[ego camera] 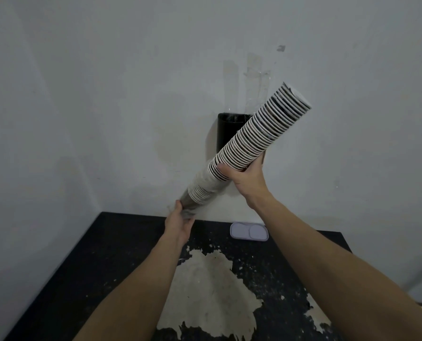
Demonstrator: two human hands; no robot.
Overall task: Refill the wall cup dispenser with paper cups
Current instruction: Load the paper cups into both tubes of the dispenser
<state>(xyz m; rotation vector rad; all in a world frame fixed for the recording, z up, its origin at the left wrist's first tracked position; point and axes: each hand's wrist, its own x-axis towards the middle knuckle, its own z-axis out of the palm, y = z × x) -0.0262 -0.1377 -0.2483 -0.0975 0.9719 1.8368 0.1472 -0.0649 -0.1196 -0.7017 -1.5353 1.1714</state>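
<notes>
**Paper cup stack held aslant before the wall dispenser**

A long stack of paper cups (248, 141) runs diagonally from lower left to upper right across the frame's centre. The right hand (245, 179) grasps it near the middle, thumb across the front. The left hand (180, 223) grips the stack's lower end, which is blurred. Behind the stack, the black cup dispenser (226, 130) hangs on the white wall (94, 94). Below lie a worn black table (111, 262) and a small pale tray (249, 231) near the wall.

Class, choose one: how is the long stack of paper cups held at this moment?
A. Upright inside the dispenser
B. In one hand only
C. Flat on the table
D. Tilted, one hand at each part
D: the stack of paper cups slants in front of the dispenser, left hand at its lower end, right hand mid-stack.
</notes>
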